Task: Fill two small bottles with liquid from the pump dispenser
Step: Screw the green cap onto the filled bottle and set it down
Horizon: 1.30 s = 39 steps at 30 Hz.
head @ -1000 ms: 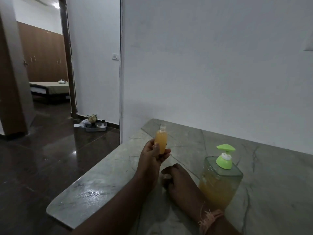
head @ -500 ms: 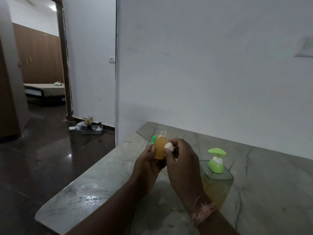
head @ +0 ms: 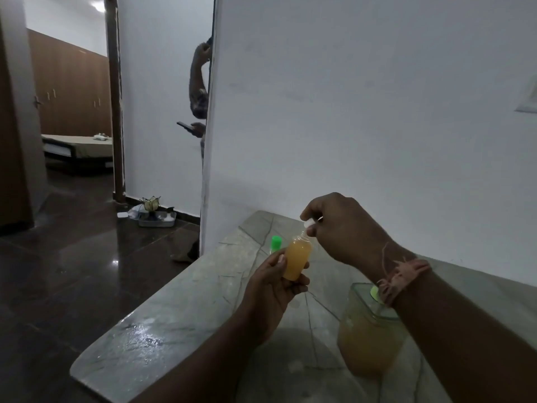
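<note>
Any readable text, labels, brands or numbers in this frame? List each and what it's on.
None readable.
small bottle in the left hand: no label visible.
pump dispenser: no print visible on its clear body.
white cap pinched by the right hand: plain.
green-capped bottle behind: mostly hidden, no text shows.
wall plate at right: too blurred to tell.
</note>
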Tool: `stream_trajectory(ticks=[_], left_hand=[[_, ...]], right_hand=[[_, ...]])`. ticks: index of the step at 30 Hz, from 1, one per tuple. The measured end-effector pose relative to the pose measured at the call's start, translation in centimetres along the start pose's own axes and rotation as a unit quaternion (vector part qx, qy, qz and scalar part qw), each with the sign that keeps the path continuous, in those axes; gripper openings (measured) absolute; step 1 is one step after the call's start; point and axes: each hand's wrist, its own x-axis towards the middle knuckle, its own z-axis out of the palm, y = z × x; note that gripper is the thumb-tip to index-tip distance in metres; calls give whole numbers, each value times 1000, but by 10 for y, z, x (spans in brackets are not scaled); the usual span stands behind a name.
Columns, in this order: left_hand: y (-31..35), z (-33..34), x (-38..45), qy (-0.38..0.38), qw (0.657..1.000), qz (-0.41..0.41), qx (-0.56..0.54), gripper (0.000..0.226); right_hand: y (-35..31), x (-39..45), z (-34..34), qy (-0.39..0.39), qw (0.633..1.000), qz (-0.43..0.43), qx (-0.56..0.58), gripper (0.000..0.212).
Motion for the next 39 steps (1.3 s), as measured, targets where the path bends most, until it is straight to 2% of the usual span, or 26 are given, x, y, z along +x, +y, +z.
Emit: stream_trajectory(ticks=[6,10,14,18,20,21,22,24,26,28,29,32,33,37,38,39], left_hand=[[-2,-2,0,-18,999,-3,31,41],[-3,-3,-2,-18,998,-2,63,47],[-4,-2,-3,-24,997,-2,74,50],[-4,-1,-4,-32,997,3,72,48],[-4,0,-4,-34,997,-2,70,48],[-4,0,-4,-34,997,-3,67,48],[-3,0,-5,-34,997,-4,63,48],[-2,0,-5,-32,998,-4,59,48],[-1,0,-5,-29,998,-6,57,48],[0,1,-4,-28,998,-8,57,49],[0,2,-5,-29,998,-9,56,49],[-1,2,-5,-35,998,-9,46,46],[-1,2,-5,-35,998,-10,42,46],[-1,1,-4,-30,999,-12,28,48],[-1,1,-4,-32,999,-12,30,48],[-2,1,-4,-36,999,-12,35,48]], right_hand=[[3,5,-14,-97,993,-58,-46,22],[4,10,-20,-142,985,-75,-71,23],[5,12,-23,-177,979,-69,-71,6],[2,8,-20,-158,985,46,-54,67],[3,8,-25,-147,984,93,-44,88],[3,10,-29,-148,984,101,-21,88],[3,11,-33,-155,983,99,4,79],[3,13,-39,-193,980,49,19,46],[1,11,-38,-239,971,15,16,40],[0,10,-32,-241,970,18,15,27],[-1,9,-30,-234,972,30,9,28],[-2,9,-28,-207,973,99,-12,69],[-1,10,-29,-211,972,99,-7,69],[1,10,-28,-241,970,23,17,35],[2,10,-26,-230,973,29,12,34],[1,9,-25,-209,977,46,-8,44]])
